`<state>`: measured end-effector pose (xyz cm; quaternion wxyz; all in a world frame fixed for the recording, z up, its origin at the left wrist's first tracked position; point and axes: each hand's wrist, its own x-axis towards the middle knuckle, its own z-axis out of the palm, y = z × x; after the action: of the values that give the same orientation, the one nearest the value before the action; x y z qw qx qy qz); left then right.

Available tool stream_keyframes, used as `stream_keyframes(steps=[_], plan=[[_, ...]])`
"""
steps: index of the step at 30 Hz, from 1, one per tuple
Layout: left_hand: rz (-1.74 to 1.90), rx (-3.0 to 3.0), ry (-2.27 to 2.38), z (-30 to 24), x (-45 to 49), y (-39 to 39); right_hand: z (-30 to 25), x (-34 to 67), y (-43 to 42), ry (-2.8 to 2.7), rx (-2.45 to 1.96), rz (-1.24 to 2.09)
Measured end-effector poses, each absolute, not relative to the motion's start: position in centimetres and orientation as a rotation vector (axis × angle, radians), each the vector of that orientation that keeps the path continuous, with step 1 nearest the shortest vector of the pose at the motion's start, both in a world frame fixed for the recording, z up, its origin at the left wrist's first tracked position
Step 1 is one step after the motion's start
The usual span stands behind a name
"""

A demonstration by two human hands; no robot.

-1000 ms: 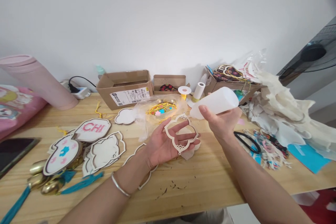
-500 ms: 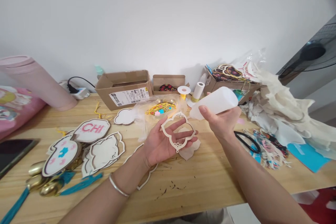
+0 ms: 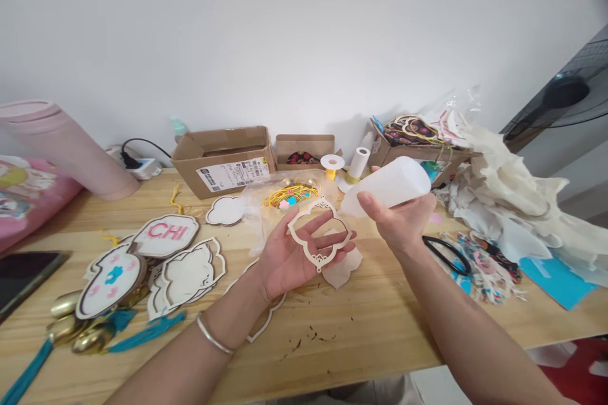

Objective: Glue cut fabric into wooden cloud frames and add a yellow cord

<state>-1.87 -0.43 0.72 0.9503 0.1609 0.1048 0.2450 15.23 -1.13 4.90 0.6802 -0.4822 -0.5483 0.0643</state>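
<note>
Palm up, my left hand (image 3: 284, 267) holds a thin wooden frame (image 3: 319, 261) with a scalloped outline, its thumb against the upper left edge. My right hand (image 3: 403, 221) is wrapped around a white squeeze bottle (image 3: 392, 185). The bottle is tilted, its narrower end down and toward the frame; I cannot make out whether the tip touches it. Under my left fingers a pale fabric piece (image 3: 342, 269) lies on the table. Another wooden outline (image 3: 263, 331) is partly hidden below my left wrist.
On the left lie a stack of wooden frames (image 3: 187, 275), a CHI plaque (image 3: 166, 235), gold bells (image 3: 95, 336) and a phone (image 3: 28, 281). Cardboard boxes (image 3: 190, 168) line the wall. Crumpled cream fabric (image 3: 513, 196), scraps (image 3: 489, 269) and a black ring (image 3: 446, 256) are on the right.
My left hand and the wooden frame have shifted slightly left and up. The bottle in my right hand has dipped a little at its narrower end.
</note>
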Motion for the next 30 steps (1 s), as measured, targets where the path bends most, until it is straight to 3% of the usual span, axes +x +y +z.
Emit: stream_keyframes(steps=[30], plan=[[0.449,0.349,0.184,0.38,-1.75,-0.50,4.48,15.31,-0.71,-1.164,-1.024,0.152]])
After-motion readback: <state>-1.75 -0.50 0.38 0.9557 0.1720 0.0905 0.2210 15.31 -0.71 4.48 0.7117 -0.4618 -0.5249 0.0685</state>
